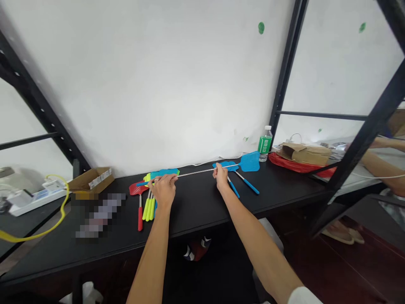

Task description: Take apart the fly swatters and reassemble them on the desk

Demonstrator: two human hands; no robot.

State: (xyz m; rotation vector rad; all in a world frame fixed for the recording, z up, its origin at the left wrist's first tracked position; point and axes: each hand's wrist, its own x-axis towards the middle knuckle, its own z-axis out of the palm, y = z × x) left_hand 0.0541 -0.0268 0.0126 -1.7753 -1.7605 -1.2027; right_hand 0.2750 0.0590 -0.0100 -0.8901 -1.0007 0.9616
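A blue fly swatter with a long, thin metal rod is held level above the black table, its head to the right and its blue handle to the left. My left hand is closed on the swatter where handle and rod meet. The fingers of my right hand pinch the rod nearer the head. Under and beside my left hand lie a red fly swatter and several fly swatters with yellow-green handles. Two more fly swatters with blue handles rest on the table by my right hand.
A plastic bottle with a green label stands at the back right. An open cardboard box, a power strip and a yellow cable are at the left. Black metal posts flank the table. Another person's arm shows at far right.
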